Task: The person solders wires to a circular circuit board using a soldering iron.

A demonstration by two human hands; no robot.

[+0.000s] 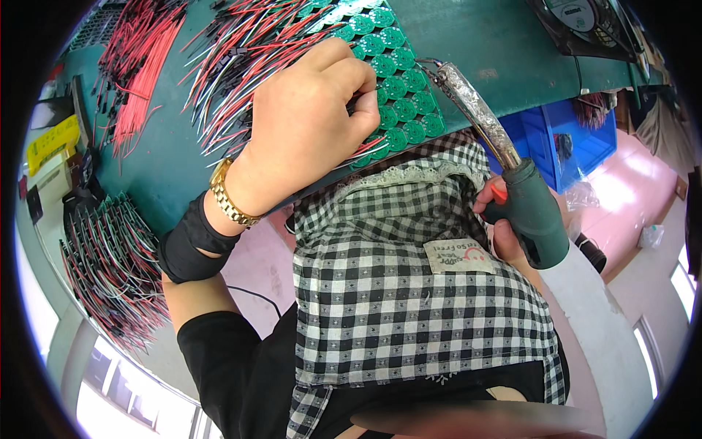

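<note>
My left hand (314, 110), with a gold watch (228, 192) and black sleeve cover at the wrist, rests over a green panel of round circuit boards (395, 88). Its fingers are curled together in a pinch; what they hold is hidden. Red and white wire ends (371, 148) stick out below this hand onto the panel. My right hand (504, 235) grips a soldering gun (537, 216) with a dark green handle, red trigger and worn silver barrel. Its thin tip points up and left, close to the panel's right edge.
Loose red, black and white wires (232, 73) lie left of the panel, with a red bundle (146, 88) farther left. More wires (110, 263) hang at the lower left. A black fan-like device (581, 22) stands at the far right, above blue bins (537, 150).
</note>
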